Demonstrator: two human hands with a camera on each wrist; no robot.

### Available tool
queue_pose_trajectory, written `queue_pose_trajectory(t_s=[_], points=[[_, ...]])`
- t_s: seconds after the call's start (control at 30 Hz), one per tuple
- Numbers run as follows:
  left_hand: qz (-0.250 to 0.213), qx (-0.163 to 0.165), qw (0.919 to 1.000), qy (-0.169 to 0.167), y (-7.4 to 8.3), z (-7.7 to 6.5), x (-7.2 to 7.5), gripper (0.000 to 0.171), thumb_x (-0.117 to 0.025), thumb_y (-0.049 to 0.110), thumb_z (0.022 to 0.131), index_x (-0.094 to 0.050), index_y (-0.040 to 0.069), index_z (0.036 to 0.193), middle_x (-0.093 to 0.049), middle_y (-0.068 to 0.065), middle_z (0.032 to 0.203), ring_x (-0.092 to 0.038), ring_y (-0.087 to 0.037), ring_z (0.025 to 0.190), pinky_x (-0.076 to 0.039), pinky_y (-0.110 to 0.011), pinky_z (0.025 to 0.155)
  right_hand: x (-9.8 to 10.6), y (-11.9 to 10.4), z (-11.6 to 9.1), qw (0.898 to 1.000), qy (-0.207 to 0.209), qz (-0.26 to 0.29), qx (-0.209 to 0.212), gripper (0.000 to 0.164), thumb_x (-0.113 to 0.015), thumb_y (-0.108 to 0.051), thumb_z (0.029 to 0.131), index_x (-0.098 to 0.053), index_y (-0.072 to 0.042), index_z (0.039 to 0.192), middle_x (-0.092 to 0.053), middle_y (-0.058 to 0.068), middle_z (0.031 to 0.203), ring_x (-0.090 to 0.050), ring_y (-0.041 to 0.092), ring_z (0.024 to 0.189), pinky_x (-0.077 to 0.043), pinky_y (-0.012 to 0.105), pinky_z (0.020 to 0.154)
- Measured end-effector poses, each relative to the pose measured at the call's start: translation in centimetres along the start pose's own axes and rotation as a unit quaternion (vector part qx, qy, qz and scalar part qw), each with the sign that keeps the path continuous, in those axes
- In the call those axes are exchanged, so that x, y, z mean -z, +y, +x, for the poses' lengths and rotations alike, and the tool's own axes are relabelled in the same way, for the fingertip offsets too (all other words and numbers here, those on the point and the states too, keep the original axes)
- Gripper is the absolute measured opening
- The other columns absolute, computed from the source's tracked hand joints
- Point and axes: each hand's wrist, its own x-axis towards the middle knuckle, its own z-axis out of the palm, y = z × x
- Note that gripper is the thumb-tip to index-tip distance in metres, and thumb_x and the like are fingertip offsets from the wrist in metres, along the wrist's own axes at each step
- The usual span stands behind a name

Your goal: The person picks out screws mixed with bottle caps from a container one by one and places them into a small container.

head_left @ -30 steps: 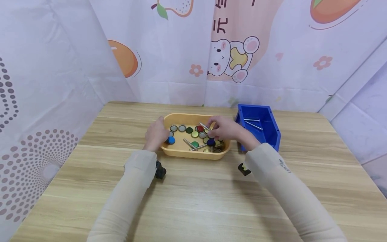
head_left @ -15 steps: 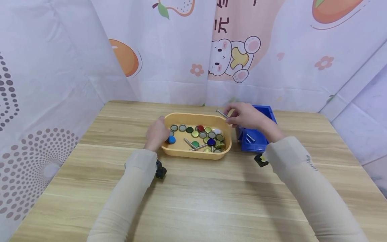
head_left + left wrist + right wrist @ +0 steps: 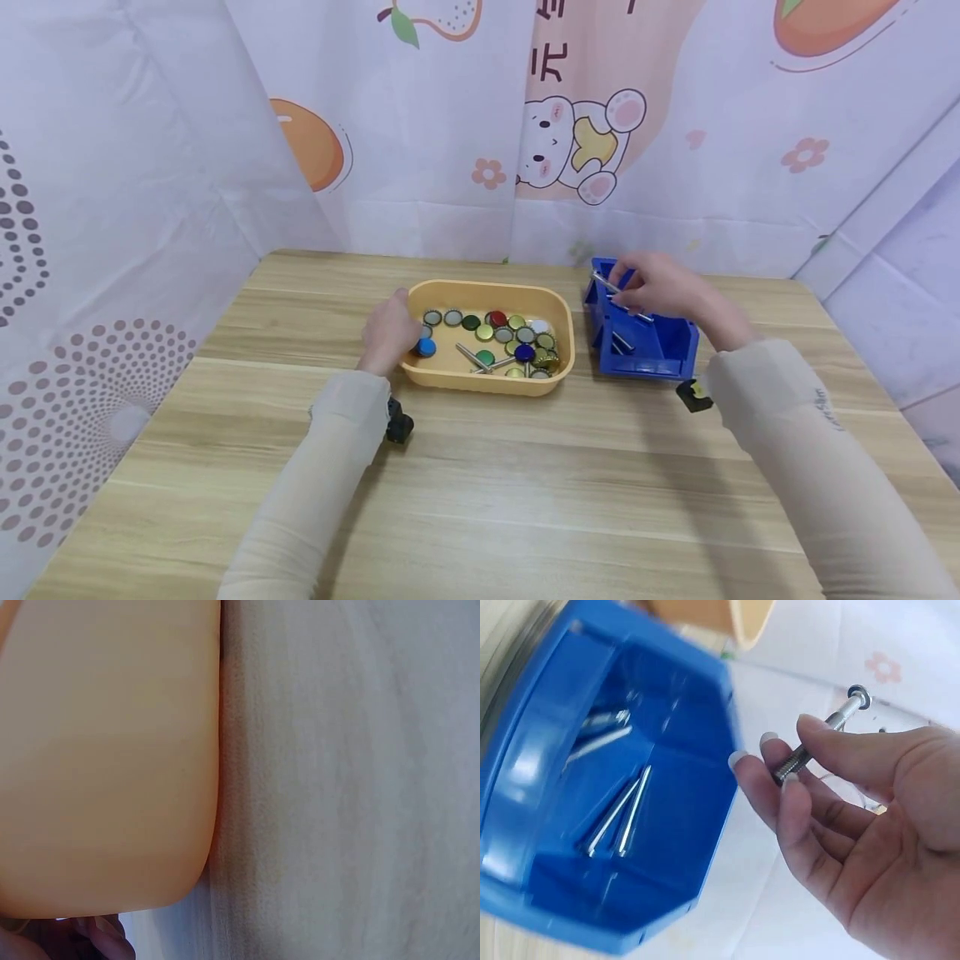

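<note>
My right hand (image 3: 662, 290) is over the blue bin (image 3: 648, 367), pinching a silver bolt (image 3: 604, 282) between thumb and fingers. The right wrist view shows the bolt's round flat head (image 3: 860, 695) pointing away from the palm and its threaded end by the fingertips. Inside the bin lie several loose metal bolts (image 3: 634, 814). My left hand (image 3: 390, 332) grips the left end of the yellow tray (image 3: 487, 384); in the left wrist view its curled fingers (image 3: 109, 937) show at the tray's end. Bottle caps (image 3: 484, 332) of several colours and a few bolts (image 3: 472, 357) lie in the tray.
Tray and bin stand side by side near the back of the wooden table (image 3: 480, 492), with a narrow gap between them. A white printed curtain (image 3: 420, 167) hangs right behind the table.
The right hand has lifted the bolt out of the yellow tray and carried it right, to over the blue bin. My left hand has stayed at the tray's end.
</note>
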Motion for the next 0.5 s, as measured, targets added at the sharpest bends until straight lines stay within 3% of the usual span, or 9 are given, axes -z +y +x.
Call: queue_pose_trajectory(t_s=[0.2,0.5], points=[[-0.006,-0.002,1.0000,0.002,0.0,0.0,-0.1,0.053,-0.059,0.011,0.089,-0.047,0.009,0.140,-0.063,-0.019,0.126,-0.061,-0.034,0.098,-0.045,-0.041,0.075,0.3,1.7,-0.6,0.999,-0.011,-0.028,-0.021,0.020,-0.061,-0.002,0.092,-0.056,0.007,0.110,-0.066,0.026,0.094,-0.064,0.022,0.071,-0.055,0.038,0.065],[-0.004,-0.001,1.0000,0.005,0.0,-0.1,-0.1,0.054,-0.059,0.012,0.089,-0.046,0.009,0.141,-0.064,-0.018,0.125,-0.062,-0.034,0.098,-0.047,-0.042,0.076,-0.8,2.9,-0.8,0.991,-0.019,-0.122,-0.049,0.020,-0.058,-0.002,0.090,-0.058,0.004,0.110,-0.065,0.023,0.092,-0.063,0.021,0.065,-0.053,0.036,0.060]])
